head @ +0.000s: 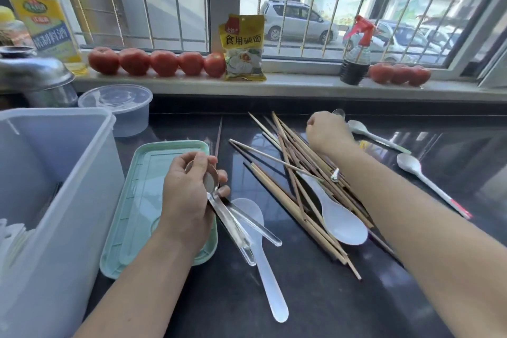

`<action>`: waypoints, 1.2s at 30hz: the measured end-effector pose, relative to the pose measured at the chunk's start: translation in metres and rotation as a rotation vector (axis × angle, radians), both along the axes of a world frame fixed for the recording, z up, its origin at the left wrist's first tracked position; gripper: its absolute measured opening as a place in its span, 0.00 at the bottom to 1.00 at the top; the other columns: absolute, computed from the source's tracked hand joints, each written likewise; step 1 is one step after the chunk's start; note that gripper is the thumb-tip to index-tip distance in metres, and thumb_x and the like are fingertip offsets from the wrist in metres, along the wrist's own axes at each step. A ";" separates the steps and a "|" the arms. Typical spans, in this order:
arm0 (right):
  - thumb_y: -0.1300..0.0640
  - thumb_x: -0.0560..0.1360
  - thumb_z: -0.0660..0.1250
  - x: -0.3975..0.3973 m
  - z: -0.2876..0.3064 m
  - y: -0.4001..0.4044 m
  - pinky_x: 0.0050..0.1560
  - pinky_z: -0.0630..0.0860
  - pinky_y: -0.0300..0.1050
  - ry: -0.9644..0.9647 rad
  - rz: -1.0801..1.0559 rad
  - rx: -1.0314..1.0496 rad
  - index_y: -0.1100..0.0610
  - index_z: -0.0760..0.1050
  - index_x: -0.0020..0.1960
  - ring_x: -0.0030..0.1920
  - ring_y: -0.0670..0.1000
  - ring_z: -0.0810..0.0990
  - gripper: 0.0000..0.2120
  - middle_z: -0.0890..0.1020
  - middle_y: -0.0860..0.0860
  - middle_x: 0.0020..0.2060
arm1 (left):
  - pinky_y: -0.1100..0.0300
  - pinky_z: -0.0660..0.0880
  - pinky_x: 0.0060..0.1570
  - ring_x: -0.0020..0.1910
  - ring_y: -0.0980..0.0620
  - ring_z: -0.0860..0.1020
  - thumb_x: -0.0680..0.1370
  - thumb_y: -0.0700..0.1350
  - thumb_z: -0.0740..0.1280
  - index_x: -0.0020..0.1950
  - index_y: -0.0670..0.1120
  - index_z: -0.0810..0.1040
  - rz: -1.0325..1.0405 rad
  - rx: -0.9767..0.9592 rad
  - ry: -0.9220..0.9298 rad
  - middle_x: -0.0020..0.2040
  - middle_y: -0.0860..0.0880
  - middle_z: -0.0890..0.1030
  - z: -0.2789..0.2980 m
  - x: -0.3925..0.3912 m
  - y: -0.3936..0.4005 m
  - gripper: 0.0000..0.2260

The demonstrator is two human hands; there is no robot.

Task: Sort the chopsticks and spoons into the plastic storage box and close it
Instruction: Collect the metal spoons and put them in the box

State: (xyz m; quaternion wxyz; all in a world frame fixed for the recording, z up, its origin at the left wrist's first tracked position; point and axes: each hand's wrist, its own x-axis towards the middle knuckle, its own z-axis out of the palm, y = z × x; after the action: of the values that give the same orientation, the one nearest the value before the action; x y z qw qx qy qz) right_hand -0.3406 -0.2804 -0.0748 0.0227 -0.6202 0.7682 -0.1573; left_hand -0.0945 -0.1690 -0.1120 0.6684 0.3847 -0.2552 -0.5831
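Two hands work over the dark table [315, 296]. Left of the left hand [189, 195] stands the open storage box [55, 173]; that grip holds several spoons [233, 222]. Right hand [327, 132] is curled beyond the chopsticks [299, 186]; its grip's contents cannot be told.

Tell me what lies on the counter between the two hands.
In the head view, between the left hand and the right hand lies the chopstick pile, with a white plastic spoon resting on it.
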 end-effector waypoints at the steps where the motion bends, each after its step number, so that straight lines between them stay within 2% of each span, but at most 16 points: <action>1: 0.59 0.78 0.62 -0.020 -0.011 -0.021 0.49 0.72 0.51 0.168 -0.070 0.082 0.57 0.80 0.58 0.56 0.61 0.79 0.12 0.81 0.59 0.54 | 0.60 0.71 0.25 0.32 0.51 0.78 0.86 0.41 0.60 0.54 0.44 0.73 -0.012 0.016 0.006 0.42 0.47 0.80 -0.001 0.000 0.000 0.03; 2: 0.59 0.77 0.63 -0.036 -0.021 -0.035 0.47 0.70 0.51 0.297 -0.118 0.177 0.57 0.79 0.59 0.56 0.61 0.78 0.13 0.80 0.59 0.54 | 0.59 0.73 0.26 0.34 0.50 0.80 0.86 0.40 0.60 0.55 0.44 0.73 -0.023 0.029 0.005 0.42 0.46 0.82 -0.001 -0.001 0.000 0.03; 4: 0.59 0.77 0.64 -0.051 -0.032 -0.046 0.46 0.71 0.51 0.381 -0.134 0.245 0.59 0.77 0.62 0.55 0.61 0.78 0.15 0.81 0.58 0.54 | 0.57 0.75 0.28 0.36 0.49 0.81 0.86 0.39 0.59 0.53 0.45 0.74 -0.041 0.044 -0.003 0.41 0.47 0.82 -0.002 -0.001 0.000 0.06; 6: 0.62 0.78 0.64 -0.047 -0.035 -0.047 0.48 0.75 0.53 0.361 -0.123 0.150 0.64 0.74 0.65 0.56 0.63 0.79 0.16 0.81 0.61 0.55 | 0.58 0.73 0.27 0.33 0.50 0.78 0.86 0.38 0.58 0.52 0.45 0.76 -0.049 0.056 0.011 0.39 0.47 0.80 -0.003 0.000 -0.002 0.08; 9: 0.66 0.76 0.66 -0.034 -0.035 -0.044 0.45 0.75 0.53 0.316 -0.086 0.016 0.62 0.74 0.60 0.53 0.64 0.80 0.12 0.81 0.62 0.52 | 0.58 0.69 0.26 0.31 0.52 0.73 0.86 0.41 0.61 0.51 0.44 0.79 -0.056 0.073 0.037 0.38 0.47 0.76 -0.002 0.003 -0.004 0.09; 12: 0.67 0.75 0.65 -0.029 -0.027 -0.038 0.43 0.73 0.50 0.098 -0.124 -0.081 0.60 0.78 0.53 0.48 0.62 0.80 0.09 0.82 0.59 0.46 | 0.60 0.67 0.24 0.29 0.53 0.73 0.85 0.49 0.64 0.45 0.42 0.78 -0.038 0.101 -0.002 0.35 0.48 0.75 0.001 0.002 -0.001 0.13; 14: 0.65 0.76 0.66 -0.020 -0.011 -0.020 0.43 0.76 0.49 -0.127 -0.094 -0.114 0.57 0.82 0.53 0.44 0.57 0.81 0.11 0.83 0.55 0.43 | 0.60 0.68 0.23 0.28 0.53 0.73 0.84 0.52 0.65 0.43 0.41 0.76 0.001 0.134 -0.012 0.32 0.48 0.75 0.003 0.003 0.001 0.17; 15: 0.64 0.77 0.66 -0.011 -0.001 -0.003 0.45 0.80 0.51 -0.283 -0.046 -0.123 0.55 0.82 0.56 0.44 0.55 0.82 0.11 0.83 0.53 0.43 | 0.59 0.68 0.23 0.27 0.52 0.74 0.83 0.54 0.65 0.42 0.41 0.75 0.022 0.150 -0.009 0.31 0.48 0.75 0.004 0.003 0.002 0.18; 17: 0.64 0.79 0.66 0.011 0.012 0.042 0.44 0.84 0.49 -0.579 0.101 -0.128 0.55 0.80 0.59 0.42 0.52 0.85 0.10 0.82 0.51 0.46 | 0.59 0.69 0.23 0.27 0.53 0.74 0.83 0.55 0.65 0.40 0.42 0.74 0.050 0.158 0.016 0.31 0.49 0.76 0.008 0.003 0.003 0.19; 20: 0.66 0.80 0.65 0.050 0.011 0.100 0.36 0.80 0.43 -0.757 0.319 -0.052 0.49 0.80 0.56 0.35 0.49 0.82 0.14 0.83 0.51 0.45 | 0.60 0.69 0.23 0.26 0.53 0.73 0.84 0.52 0.65 0.43 0.42 0.75 0.070 0.115 0.065 0.29 0.49 0.75 0.015 0.004 0.006 0.16; 22: 0.63 0.81 0.64 0.068 -0.001 0.118 0.34 0.74 0.41 -0.825 0.352 -0.024 0.43 0.81 0.55 0.32 0.46 0.75 0.16 0.85 0.50 0.42 | 0.62 0.70 0.24 0.28 0.54 0.74 0.85 0.47 0.64 0.49 0.42 0.77 0.080 0.060 0.132 0.32 0.49 0.75 0.018 0.007 0.006 0.09; 24: 0.63 0.82 0.64 0.080 -0.013 0.127 0.31 0.69 0.33 -0.893 0.342 0.012 0.45 0.83 0.56 0.29 0.40 0.72 0.15 0.86 0.49 0.42 | 0.62 0.73 0.28 0.31 0.55 0.75 0.85 0.40 0.64 0.54 0.44 0.79 0.094 0.026 0.192 0.37 0.48 0.77 0.018 0.013 0.004 0.05; 27: 0.71 0.79 0.62 0.089 -0.020 0.136 0.29 0.72 0.35 -0.951 0.330 0.015 0.52 0.81 0.62 0.29 0.42 0.77 0.21 0.85 0.54 0.43 | 0.60 0.78 0.38 0.40 0.53 0.79 0.84 0.35 0.61 0.58 0.44 0.79 0.073 -0.015 0.231 0.48 0.45 0.83 0.016 0.021 0.001 0.10; 30: 0.68 0.79 0.66 0.084 -0.023 0.138 0.29 0.76 0.40 -0.930 0.277 0.046 0.54 0.81 0.61 0.31 0.49 0.83 0.15 0.83 0.57 0.44 | 0.58 0.82 0.52 0.55 0.47 0.84 0.84 0.33 0.58 0.57 0.43 0.79 0.004 -0.115 0.241 0.55 0.43 0.86 0.017 0.023 0.002 0.11; 32: 0.65 0.80 0.67 0.081 -0.022 0.137 0.34 0.77 0.37 -0.895 0.247 0.124 0.55 0.84 0.57 0.34 0.47 0.83 0.11 0.86 0.54 0.43 | 0.55 0.78 0.62 0.64 0.48 0.81 0.84 0.32 0.58 0.56 0.44 0.80 -0.109 -0.203 0.172 0.60 0.43 0.85 0.019 0.024 0.005 0.13; 36: 0.70 0.80 0.65 0.077 -0.020 0.143 0.40 0.81 0.39 -1.074 0.309 0.266 0.58 0.83 0.57 0.34 0.50 0.83 0.12 0.85 0.57 0.37 | 0.56 0.73 0.63 0.66 0.55 0.78 0.83 0.30 0.58 0.58 0.45 0.82 -0.247 -0.309 -0.154 0.65 0.47 0.83 0.014 0.021 0.008 0.16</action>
State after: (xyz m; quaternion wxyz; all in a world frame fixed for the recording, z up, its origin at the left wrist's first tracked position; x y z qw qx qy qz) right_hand -0.2632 -0.1374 -0.0944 0.5103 -0.5502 0.5623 -0.3474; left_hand -0.0732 -0.1614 -0.0981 0.6215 0.2871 -0.4369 -0.5834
